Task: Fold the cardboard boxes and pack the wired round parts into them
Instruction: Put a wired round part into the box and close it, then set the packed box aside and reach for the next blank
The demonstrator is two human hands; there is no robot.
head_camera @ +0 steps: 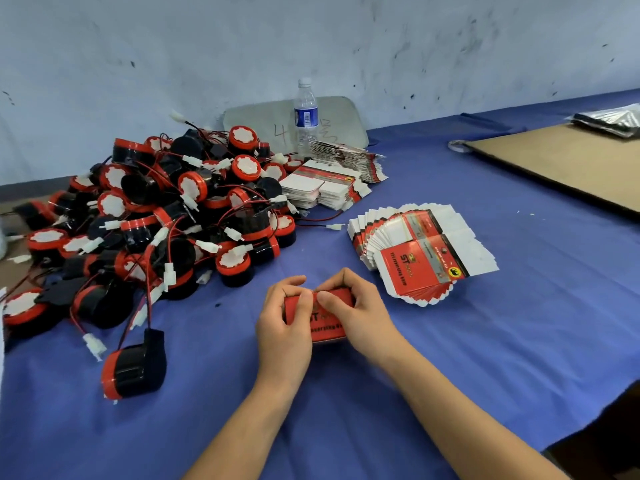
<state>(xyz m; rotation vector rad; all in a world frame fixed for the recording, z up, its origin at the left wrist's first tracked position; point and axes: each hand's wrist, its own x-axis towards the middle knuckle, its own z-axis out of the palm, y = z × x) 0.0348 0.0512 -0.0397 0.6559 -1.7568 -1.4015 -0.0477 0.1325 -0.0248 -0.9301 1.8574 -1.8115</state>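
Item one: a small red cardboard box [320,320], in front of you, just above the blue cloth-covered table [450,358] and held between both your hands. Its face carries the letters "ST" and a line of black print beneath, partly covered and too blurred to read. Your left hand [282,329] grips the box's left end, fingers curled over the top edge. Your right hand [362,318] grips the right end, thumb and fingertips pinching along the top. Item two, to your right of the box: a fanned stack of flat boxes [422,254], red, white and grey. The top one is marked "ST" with a black-and-yellow round emblem; its smaller print is illegible. Item three, further back: a second stack of flat boxes [322,188], with a third, slanted stack [346,155] behind it. Item four, to your left: a large pile of wired round parts [156,216], black bodies with red bands, white caps, red and black leads and white plugs. One single round part [133,372] lies apart, near your left forearm. Item five, at the wall: a clear water bottle [306,112] with a blue label, standing before a grey board [343,116] with a handwritten "4". Item six, far right: a brown cardboard sheet [561,164], with silvery bags [613,121] at its far end.
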